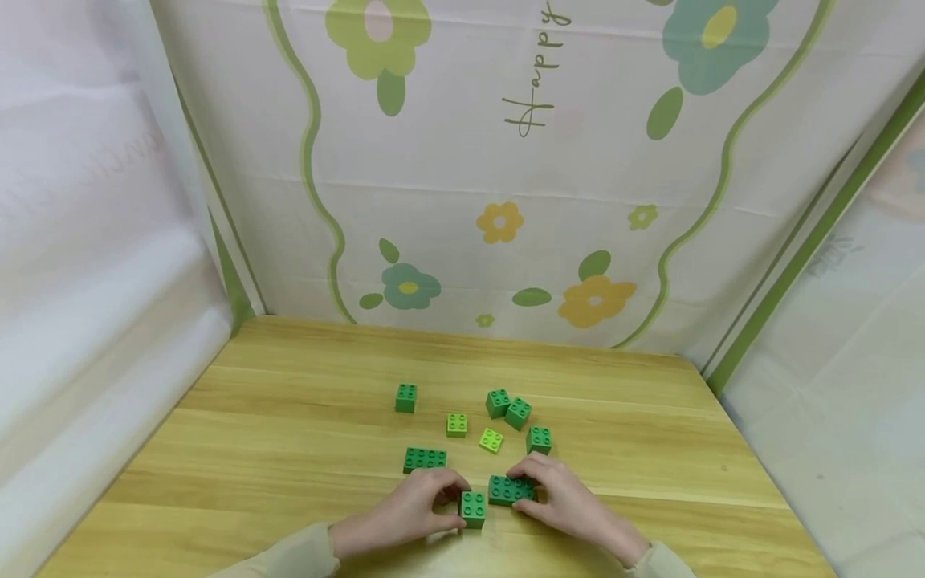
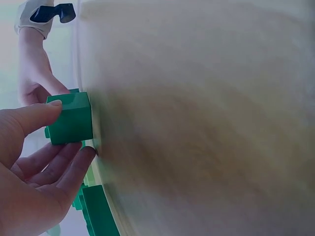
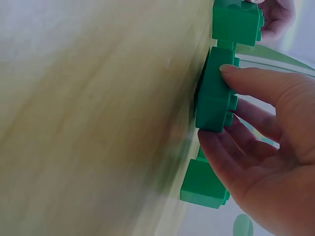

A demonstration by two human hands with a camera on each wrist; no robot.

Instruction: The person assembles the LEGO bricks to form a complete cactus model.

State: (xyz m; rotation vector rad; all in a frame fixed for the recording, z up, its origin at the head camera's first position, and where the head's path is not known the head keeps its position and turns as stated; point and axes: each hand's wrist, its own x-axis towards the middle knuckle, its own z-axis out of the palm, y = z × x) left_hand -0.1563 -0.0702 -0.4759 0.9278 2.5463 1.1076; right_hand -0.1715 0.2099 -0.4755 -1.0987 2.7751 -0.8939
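Head view: the left hand (image 1: 419, 507) pinches a square green block (image 1: 473, 510), thumb and fingers parted by its width; the right hand (image 1: 564, 499) likewise holds a longer green block (image 1: 503, 491) just beside it, near the tabletop (image 1: 289, 433). Both look light, stiff (probably slick plastic), best gripped by flat sides. Beyond lies a lime block (image 1: 457, 425).

Printed fabric (image 1: 448, 160) walling three sides of a wood-grain tabletop (image 1: 289, 401) shows a curtained booth.
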